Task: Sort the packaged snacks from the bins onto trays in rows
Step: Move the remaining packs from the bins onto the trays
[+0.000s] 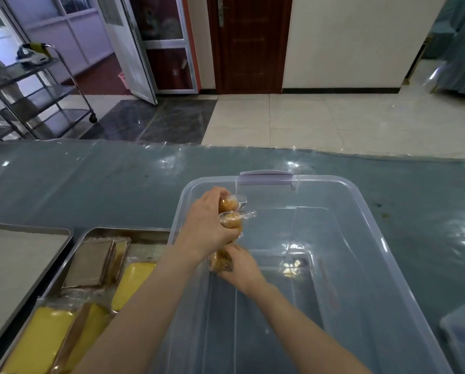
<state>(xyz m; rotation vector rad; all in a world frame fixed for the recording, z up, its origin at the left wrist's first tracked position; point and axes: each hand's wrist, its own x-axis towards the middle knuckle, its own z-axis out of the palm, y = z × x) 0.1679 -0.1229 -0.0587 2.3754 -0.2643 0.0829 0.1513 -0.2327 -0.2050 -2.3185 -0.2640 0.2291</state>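
Observation:
Over the left part of a clear plastic bin [366,238], my left hand [207,225] grips two small golden buns in clear wrappers [230,214], stacked one above the other. Just below it, my right hand [242,268] holds another wrapped golden snack [220,261]. The bin's floor looks bare. To the left, a steel tray [91,234] carries yellow cake packs [130,284] and a brown wrapped pack [91,264].
A second steel tray [23,255] lies at the far left. The table has a blue-grey cover under clear film [91,179]. Another clear container's corner [463,333] shows at the lower right. A metal trolley [37,90] stands on the floor beyond.

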